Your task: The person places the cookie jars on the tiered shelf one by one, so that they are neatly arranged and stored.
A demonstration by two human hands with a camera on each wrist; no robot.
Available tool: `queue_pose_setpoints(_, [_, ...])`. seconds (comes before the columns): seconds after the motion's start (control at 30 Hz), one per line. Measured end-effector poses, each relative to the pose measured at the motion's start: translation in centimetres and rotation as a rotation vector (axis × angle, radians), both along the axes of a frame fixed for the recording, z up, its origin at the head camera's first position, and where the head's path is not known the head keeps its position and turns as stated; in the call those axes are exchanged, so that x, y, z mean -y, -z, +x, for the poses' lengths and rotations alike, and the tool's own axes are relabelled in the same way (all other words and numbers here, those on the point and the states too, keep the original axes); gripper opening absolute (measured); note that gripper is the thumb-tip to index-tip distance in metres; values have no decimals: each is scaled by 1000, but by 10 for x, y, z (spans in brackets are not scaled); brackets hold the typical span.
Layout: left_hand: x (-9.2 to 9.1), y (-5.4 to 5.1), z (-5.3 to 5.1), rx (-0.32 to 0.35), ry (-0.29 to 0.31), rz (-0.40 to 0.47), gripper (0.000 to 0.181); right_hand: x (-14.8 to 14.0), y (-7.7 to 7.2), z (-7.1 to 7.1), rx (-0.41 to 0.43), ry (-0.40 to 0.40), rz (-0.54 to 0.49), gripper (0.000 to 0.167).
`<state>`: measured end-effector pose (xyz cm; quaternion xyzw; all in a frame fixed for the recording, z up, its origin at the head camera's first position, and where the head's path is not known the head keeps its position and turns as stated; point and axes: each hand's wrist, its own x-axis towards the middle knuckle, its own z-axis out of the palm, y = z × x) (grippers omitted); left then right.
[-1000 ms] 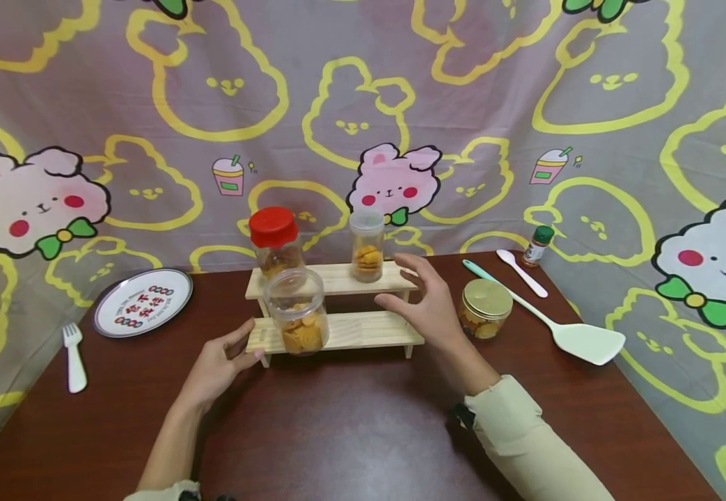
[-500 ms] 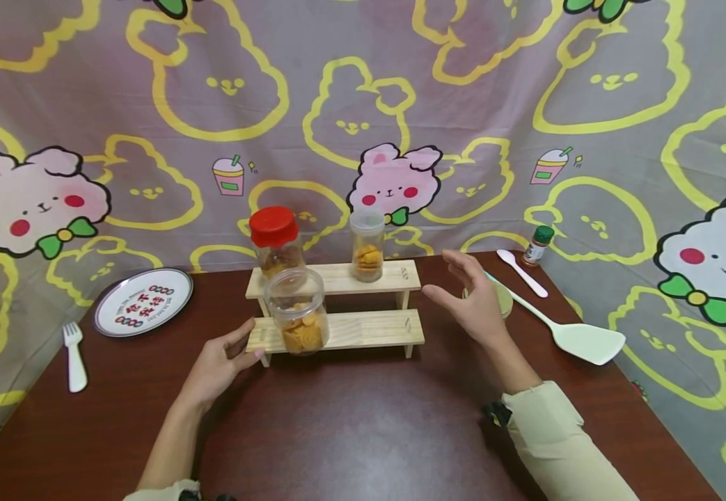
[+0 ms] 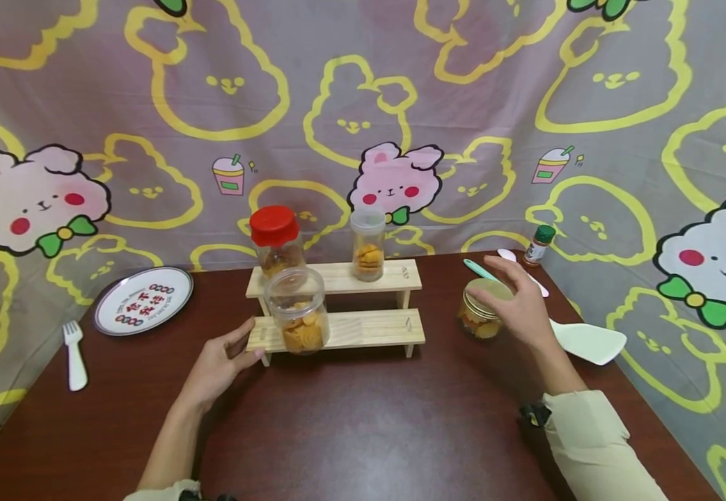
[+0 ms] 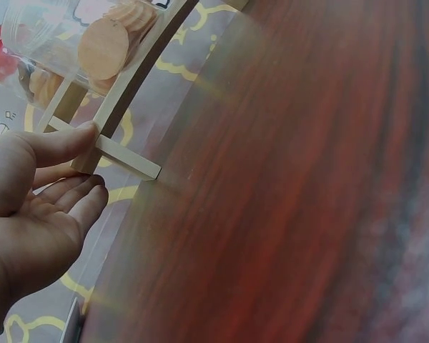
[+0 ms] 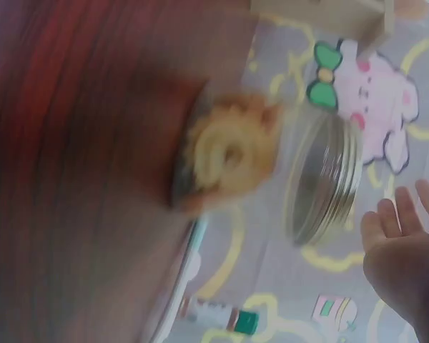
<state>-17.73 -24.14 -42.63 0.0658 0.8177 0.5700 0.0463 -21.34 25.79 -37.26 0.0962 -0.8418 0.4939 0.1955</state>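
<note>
My left hand (image 3: pixel 215 365) holds the left end of the lower board of a two-step wooden rack (image 3: pixel 369 332); the left wrist view has the thumb (image 4: pixel 68 145) against the board's end and the fingers curled by it. An open-topped clear jar (image 3: pixel 303 330) of orange round snacks stands on that board. On the upper board are a red-lidded jar (image 3: pixel 275 240) and a slim clear jar (image 3: pixel 368 254). My right hand (image 3: pixel 522 309), fingers spread and holding nothing, hovers at a gold-lidded jar (image 3: pixel 478 325) of cookies. The right wrist view shows it beside the lid (image 5: pixel 329 182), apparently apart.
Behind the right hand lie a white spatula (image 3: pixel 588 342) with a mint handle and a white spoon (image 3: pixel 541 287). A green-capped bottle (image 3: pixel 538 245) stands at the back right. To the left are a printed plate (image 3: pixel 112 316) and a white fork (image 3: pixel 76 365). A patterned cloth hangs behind.
My right hand has moved away from the rack's right end, rightward to the gold-lidded jar. The left hand stays on the rack, and the jars have not moved.
</note>
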Motion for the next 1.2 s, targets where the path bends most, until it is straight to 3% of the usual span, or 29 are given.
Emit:
queue_pose_setpoints(0.4, [-1, 0, 0, 10, 7, 37, 71, -32, 16, 1, 84, 69, 144, 70])
queue_pose_setpoints(0.73, [-1, 2, 0, 3, 4, 32, 70, -37, 25, 0, 151, -29, 163, 78])
queue_pose_setpoints(1.2, [-1, 0, 0, 7, -5, 14, 70, -39, 29, -3, 173, -25, 285, 88])
